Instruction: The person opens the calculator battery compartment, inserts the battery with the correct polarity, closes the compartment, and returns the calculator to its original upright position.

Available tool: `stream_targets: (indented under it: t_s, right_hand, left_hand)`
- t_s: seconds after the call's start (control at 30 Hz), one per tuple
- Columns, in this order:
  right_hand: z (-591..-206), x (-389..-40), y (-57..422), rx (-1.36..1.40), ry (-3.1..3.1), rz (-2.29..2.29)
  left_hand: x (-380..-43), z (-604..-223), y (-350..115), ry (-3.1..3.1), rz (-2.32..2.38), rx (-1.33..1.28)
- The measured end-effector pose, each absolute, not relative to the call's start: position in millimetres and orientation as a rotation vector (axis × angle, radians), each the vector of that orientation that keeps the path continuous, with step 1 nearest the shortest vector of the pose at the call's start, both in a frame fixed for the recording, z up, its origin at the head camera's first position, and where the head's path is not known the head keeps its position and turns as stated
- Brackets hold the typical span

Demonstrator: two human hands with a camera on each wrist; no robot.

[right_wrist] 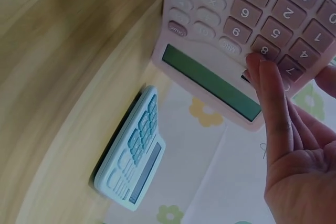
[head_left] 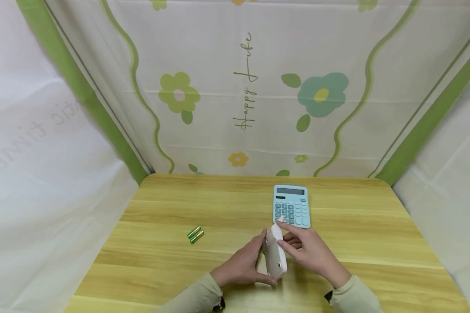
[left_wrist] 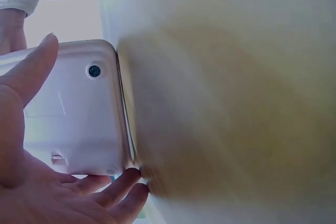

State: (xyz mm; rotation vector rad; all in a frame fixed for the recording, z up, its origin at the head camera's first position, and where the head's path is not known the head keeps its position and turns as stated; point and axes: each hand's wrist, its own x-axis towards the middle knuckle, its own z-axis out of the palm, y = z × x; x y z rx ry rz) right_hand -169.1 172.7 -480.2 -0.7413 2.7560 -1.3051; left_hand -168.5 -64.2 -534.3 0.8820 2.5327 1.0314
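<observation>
A pale pink calculator point(head_left: 274, 254) stands tilted on edge above the table, its back turned left. My left hand point(head_left: 243, 261) grips it, with the thumb point(left_wrist: 39, 66) across the back and the other fingers at the far side. In the right wrist view, fingers of my right hand point(right_wrist: 299, 150) touch the key side of the calculator point(right_wrist: 252, 9), near the 8. From the head, my right hand point(head_left: 311, 250) holds its right side and upper edge. A small pale piece point(head_left: 280, 218) shows at a right fingertip; its kind is unclear.
Just behind my hands, a light blue calculator point(head_left: 291, 204) lies face up. Two green-and-gold batteries point(head_left: 196, 234) lie side by side at the left on the wooden table point(head_left: 156, 274). Patterned cloth point(head_left: 219, 87) hangs behind and along both sides.
</observation>
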Motion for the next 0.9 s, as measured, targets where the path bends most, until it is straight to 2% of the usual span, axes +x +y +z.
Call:
stream_targets:
  t_s: [0.9]
  right_hand:
    - [-488.1,-169.8,188.6,-0.827,2.718,-1.266]
  left_hand:
    - [-171.3,-533.9,-74.4,2.615,0.883,0.824]
